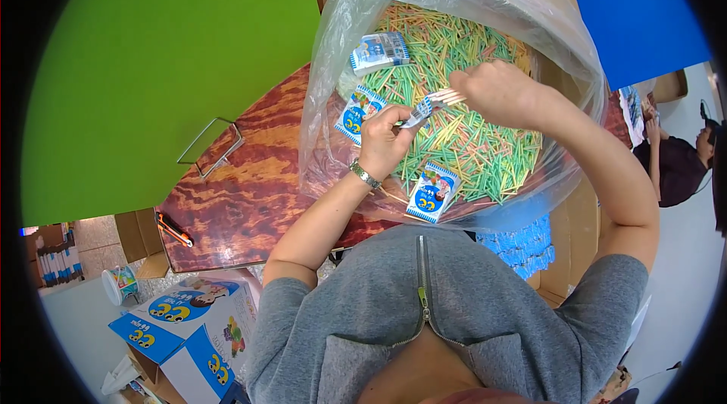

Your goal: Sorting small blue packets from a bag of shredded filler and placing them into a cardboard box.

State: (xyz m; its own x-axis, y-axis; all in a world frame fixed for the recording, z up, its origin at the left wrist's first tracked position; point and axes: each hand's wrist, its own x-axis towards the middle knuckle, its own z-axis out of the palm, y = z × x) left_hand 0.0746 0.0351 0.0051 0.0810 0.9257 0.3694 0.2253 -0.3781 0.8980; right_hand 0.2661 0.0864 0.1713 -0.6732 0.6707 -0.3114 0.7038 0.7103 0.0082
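My left hand (383,143), with a metal watch on its wrist, pinches a small blue-and-white packet (416,112) by its body. Several thin pale sticks (447,96) are gripped in my closed right hand (496,93), their ends at the packet's mouth; whether they are inside it I cannot tell. Below both hands lies a heap of green, yellow and pink sticks (485,150) in a large clear plastic bag (324,71). Three more packets rest around the heap: one at the far left (379,53), one beside my left hand (357,113), one near me (434,193).
The bag lies over a reddish wood-patterned table (257,196). On the table's left are a bent metal frame (210,148) and an orange cutter (174,229). A printed carton (185,328) stands lower left, blue packs (519,249) lower right. Another person (678,162) is at far right.
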